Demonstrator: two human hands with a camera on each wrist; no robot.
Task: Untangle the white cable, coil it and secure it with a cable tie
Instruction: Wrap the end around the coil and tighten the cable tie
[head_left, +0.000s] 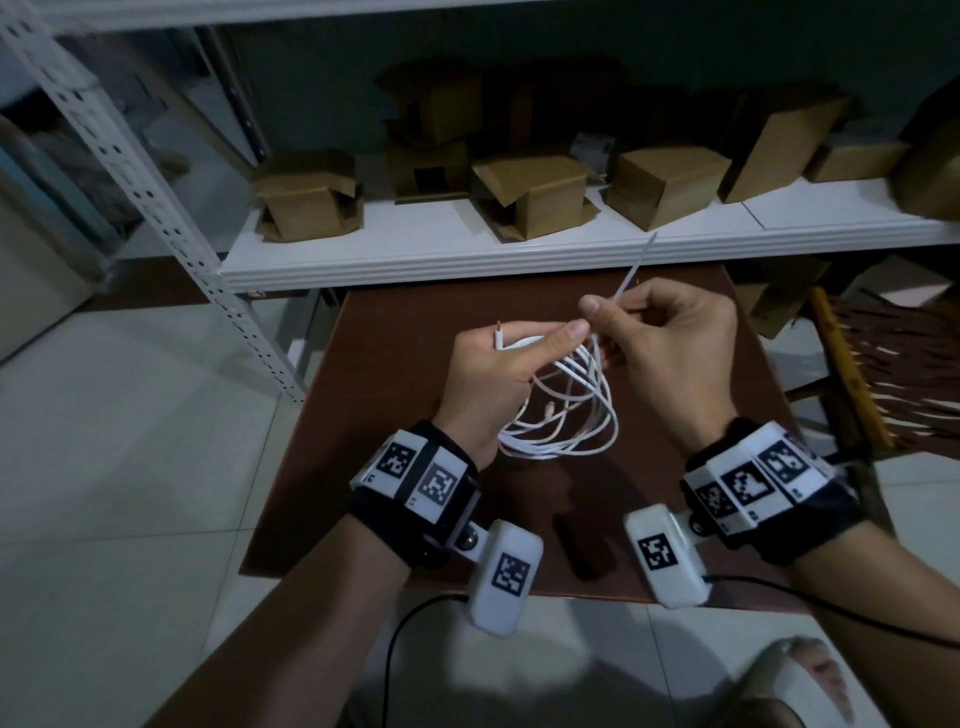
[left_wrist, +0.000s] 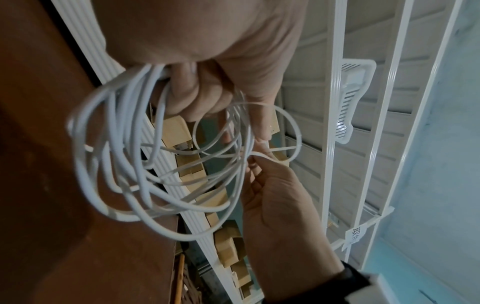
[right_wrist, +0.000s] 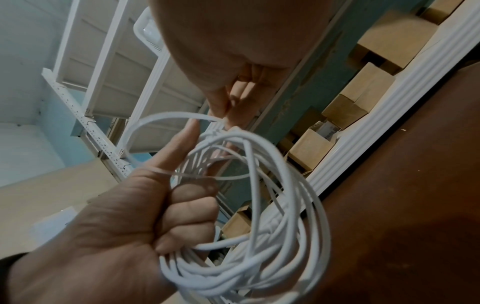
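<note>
A white shelf loaded with cardboard boxes is running along the far edge of the brown tabletop, and both hands are working in the air above the tabletop's middle. The white cable is already gathered into a loose coil of several uneven loops, hanging just above the surface, with one plug end sticking out to the left. The left hand is clenching its grip round the top of the coil, thumb lying along the bundled strands. The right hand is pinching the thin white cable tie between thumb and forefinger — its free tail is pointing up toward the shelf, while its band is looping round the strands beside the left thumb, as the wrist views show.

The step in hand looks like cinching the tie. To do it well, the left grip should be holding every loop bunched tight at one spot, so no strand is slipping outside the band, and the right hand should be drawing the tail straight and steadily — snug, not biting into the cable.
</note>
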